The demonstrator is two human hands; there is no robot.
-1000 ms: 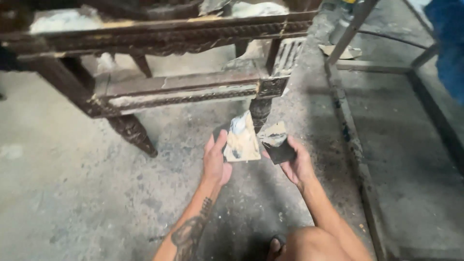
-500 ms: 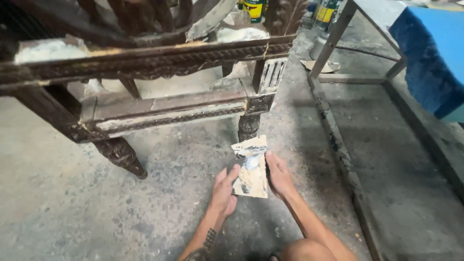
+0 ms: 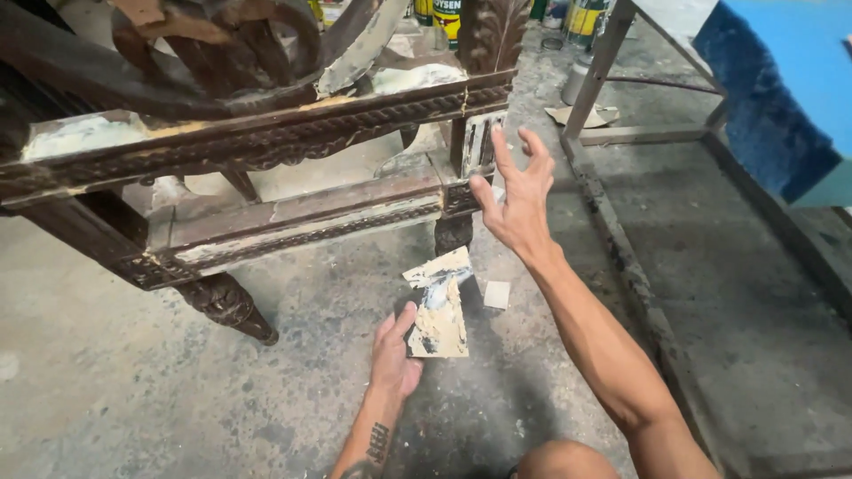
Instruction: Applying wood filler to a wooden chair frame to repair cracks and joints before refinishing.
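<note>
My left hand (image 3: 396, 349) rests low on the concrete floor, fingers on the edge of two stacked, putty-smeared flat scrapers (image 3: 437, 306). My right hand (image 3: 514, 192) is raised with its fingers spread and holds nothing. It hovers just right of the carved corner post (image 3: 475, 146) of a dark, ornate wooden furniture frame (image 3: 248, 142). The frame's rails carry patches of pale filler. A small pale square piece (image 3: 496, 294) lies on the floor beside the scrapers.
A grey metal frame (image 3: 612, 168) lies on the floor to the right, with a blue block (image 3: 781, 80) at the upper right. Several paint cans (image 3: 448, 13) stand at the back. My bare knee (image 3: 568, 461) shows at the bottom edge.
My right hand let go of the scrapers and rose up toward the frame's corner post. The scrapers now lie on the floor under my left hand. The view tilted upward.
</note>
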